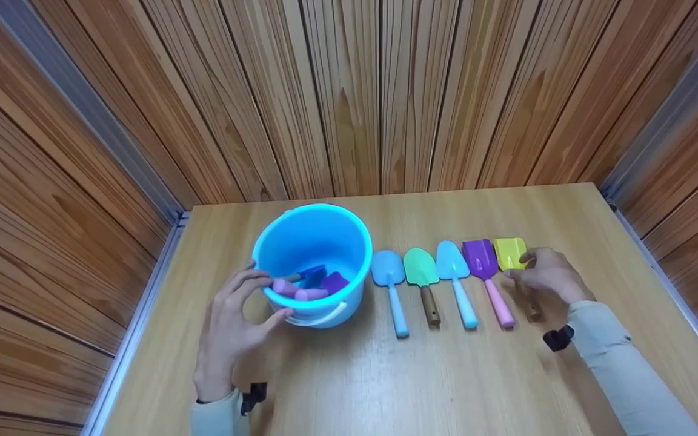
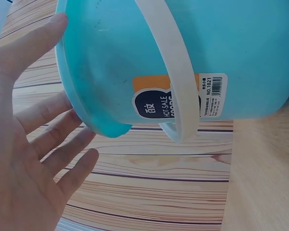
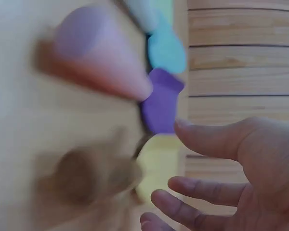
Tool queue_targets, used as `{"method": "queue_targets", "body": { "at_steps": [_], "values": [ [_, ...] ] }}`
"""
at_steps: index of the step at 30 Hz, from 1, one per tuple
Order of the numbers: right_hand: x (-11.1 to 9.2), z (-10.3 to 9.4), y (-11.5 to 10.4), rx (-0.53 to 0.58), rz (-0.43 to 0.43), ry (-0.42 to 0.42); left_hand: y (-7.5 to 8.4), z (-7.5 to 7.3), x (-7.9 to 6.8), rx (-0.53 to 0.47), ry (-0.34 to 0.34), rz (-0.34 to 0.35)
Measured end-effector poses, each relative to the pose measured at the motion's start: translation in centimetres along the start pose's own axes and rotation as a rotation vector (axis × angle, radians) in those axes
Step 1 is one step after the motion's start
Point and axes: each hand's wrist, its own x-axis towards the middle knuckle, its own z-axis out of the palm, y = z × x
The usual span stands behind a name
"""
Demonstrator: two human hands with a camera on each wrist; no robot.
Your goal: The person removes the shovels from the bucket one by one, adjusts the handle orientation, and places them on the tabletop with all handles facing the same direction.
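Observation:
My left hand (image 1: 231, 327) is at the near left side of a blue bucket (image 1: 355, 297); its spread, fairly straight fingers touch the rim. In the left wrist view the bucket (image 2: 231, 38) has a white handle (image 2: 176, 62) and a label. Toy tools with pink handles (image 1: 286, 288) and a purple scoop (image 1: 334, 283) lie inside. On the right, my right hand (image 1: 549, 275) hovers over a yellow shovel (image 1: 509, 251) with a brown handle. The right wrist view shows its fingers apart near the yellow blade (image 3: 159, 163), with nothing between them.
Left of the yellow shovel, a row holds a purple shovel (image 1: 480, 257) with a pink handle, a light blue trowel (image 1: 451, 260), a green trowel (image 1: 420, 266) with a brown handle, and a blue shovel (image 1: 388, 267). Wood-panelled walls (image 1: 355, 97) enclose the table (image 1: 385, 393).

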Motion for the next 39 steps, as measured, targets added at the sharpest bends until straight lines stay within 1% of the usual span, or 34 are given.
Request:
{"method": "queue_targets", "body": {
  "at_steps": [2, 3, 6, 9, 14, 20, 22, 25, 28, 31, 35, 39],
  "values": [
    [-0.1, 0.2, -1.3, -0.009, -0.032, 0.019, 0.0, 0.1, 0.0, -0.006, -0.009, -0.008],
    [-0.1, 0.4, -2.1, -0.045, -0.066, 0.042, 0.0, 0.2, 0.0, -0.008, -0.012, -0.012],
    [-0.1, 1.5, -4.7, -0.046, -0.158, 0.089, 0.0, 0.2, 0.0, -0.005, -0.016, -0.023],
    [0.0, 2.9, -7.9, -0.073, -0.262, 0.128, -0.1, 0.2, 0.0, -0.006, -0.018, -0.034],
    [0.4, 5.0, -14.1, -0.131, -0.400, 0.203, 0.0, 0.0, 0.0, -0.011, -0.023, -0.055],
    [0.5, 6.9, -20.7, -0.091, -0.595, 0.319, 0.0, 0.0, 0.1, -0.019, -0.016, -0.062],
    [0.3, 7.5, -22.6, -0.075, -0.660, 0.344, 0.1, 0.0, 0.0, -0.020, -0.021, -0.062],
    [-0.4, 8.8, -25.0, -0.047, -0.735, 0.357, 0.1, 0.0, 0.0, -0.018, -0.027, -0.060],
    [-1.2, 10.4, -27.0, -0.045, -0.766, 0.329, 0.0, 0.0, -0.1, -0.011, -0.020, -0.053],
    [-1.8, 12.2, -28.5, -0.092, -0.773, 0.264, -0.1, 0.0, 0.0, -0.007, -0.009, -0.035],
    [-2.4, 14.5, -29.8, -0.154, -0.775, 0.093, -0.1, 0.2, 0.2, -0.014, -0.005, -0.016],
    [-2.9, 16.1, -30.4, -0.208, -0.749, -0.082, -0.2, 0.0, 0.2, -0.017, -0.010, -0.015]
  ]
}}
